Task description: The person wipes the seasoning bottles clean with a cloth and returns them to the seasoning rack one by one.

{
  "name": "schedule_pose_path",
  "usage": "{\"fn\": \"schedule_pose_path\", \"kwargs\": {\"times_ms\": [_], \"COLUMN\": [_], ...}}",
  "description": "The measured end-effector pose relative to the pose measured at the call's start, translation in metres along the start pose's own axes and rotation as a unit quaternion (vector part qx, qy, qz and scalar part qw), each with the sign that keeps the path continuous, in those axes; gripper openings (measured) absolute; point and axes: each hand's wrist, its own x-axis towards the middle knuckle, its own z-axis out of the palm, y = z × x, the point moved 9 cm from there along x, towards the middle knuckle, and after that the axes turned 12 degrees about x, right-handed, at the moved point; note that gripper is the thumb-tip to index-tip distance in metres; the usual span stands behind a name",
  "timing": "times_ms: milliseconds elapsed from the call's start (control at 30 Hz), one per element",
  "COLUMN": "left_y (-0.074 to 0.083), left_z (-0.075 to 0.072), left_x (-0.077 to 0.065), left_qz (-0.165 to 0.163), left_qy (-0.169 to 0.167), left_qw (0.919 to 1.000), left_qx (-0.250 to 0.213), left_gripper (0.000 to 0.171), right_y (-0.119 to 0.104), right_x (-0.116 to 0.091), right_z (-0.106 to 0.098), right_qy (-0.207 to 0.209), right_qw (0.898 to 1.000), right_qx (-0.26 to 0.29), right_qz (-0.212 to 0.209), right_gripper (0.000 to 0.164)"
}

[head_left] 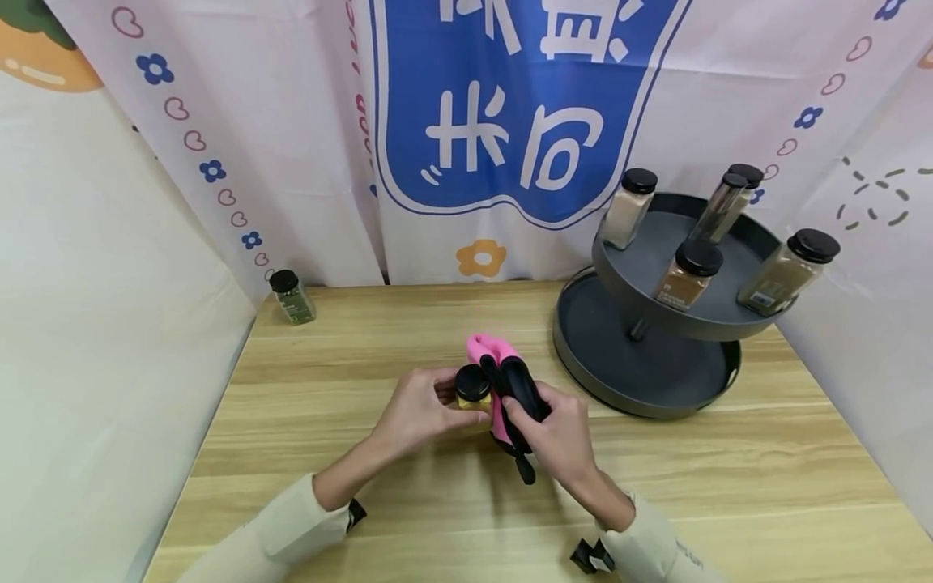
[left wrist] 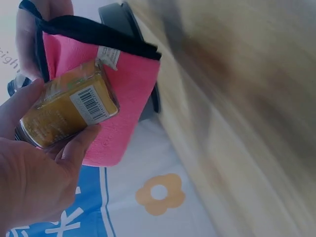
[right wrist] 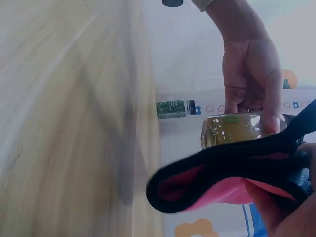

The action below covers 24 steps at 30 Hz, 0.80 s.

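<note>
My left hand (head_left: 423, 405) grips a square spice jar (left wrist: 69, 108) with yellow-brown contents and a black lid, its barcode label facing the left wrist camera. The jar is upright in the head view, held above the wooden table. In my right hand (head_left: 557, 429) is a folded pink cloth (left wrist: 131, 86) with black edging, pinched between thumb and fingers. The cloth lies right against the jar's side. Part of the jar is hidden behind the cloth (right wrist: 222, 170) in the right wrist view.
A two-tier black turntable rack (head_left: 645, 397) stands at the back right, with several black-lidded spice jars on its upper tier, among them a brown one (head_left: 685, 279). One green spice jar (head_left: 295, 301) stands at the table's back left corner. A printed curtain (head_left: 321, 162) hangs behind.
</note>
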Motion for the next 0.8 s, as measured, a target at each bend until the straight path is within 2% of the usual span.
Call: {"fn": "schedule_pose_path", "kwargs": {"times_ms": [67,233,300,367,500,567,733,800], "left_y": [0.004,0.007,0.008,0.008,0.007,0.008,0.012,0.014], "left_z": [-0.002,-0.005,-0.005,-0.005,-0.006,-0.006,-0.005,-0.006], "left_x": [0.000,0.002,0.002,0.002,0.002,0.002,0.003,0.003], "left_qz": [0.007,0.028,0.031,0.025,0.004,0.006,0.031,0.033], "left_qy": [0.002,0.010,0.011,0.009,0.007,0.006,0.006,0.008], "left_qw": [1.0000,0.9993,0.9990,0.9992,0.9996,0.9994,0.9987,0.9988], "left_qx": [0.002,0.022,0.029,0.029,0.029,0.035,0.039,0.036], "left_gripper": [0.040,0.034,0.034,0.036,0.040,0.040,0.036,0.036], "right_y": [-0.003,-0.027,-0.030,-0.025,-0.007,-0.007,-0.029,-0.031], "right_x": [0.000,-0.003,-0.004,-0.003,-0.002,-0.002,-0.003,-0.003], "right_z": [-0.001,-0.008,-0.009,-0.006,0.000,-0.002,-0.011,-0.010], "right_qy": [0.005,0.033,0.034,0.020,-0.004,0.006,0.041,0.038], "right_qw": [1.000,0.993,0.992,0.995,0.999,0.999,0.991,0.990], "right_qx": [0.004,0.046,0.047,0.041,0.033,0.040,0.073,0.072], "right_qz": [-0.010,-0.106,-0.116,-0.090,-0.001,0.002,-0.100,-0.111], "right_gripper": [0.013,0.023,0.024,0.021,0.011,0.009,0.019,0.020]}}
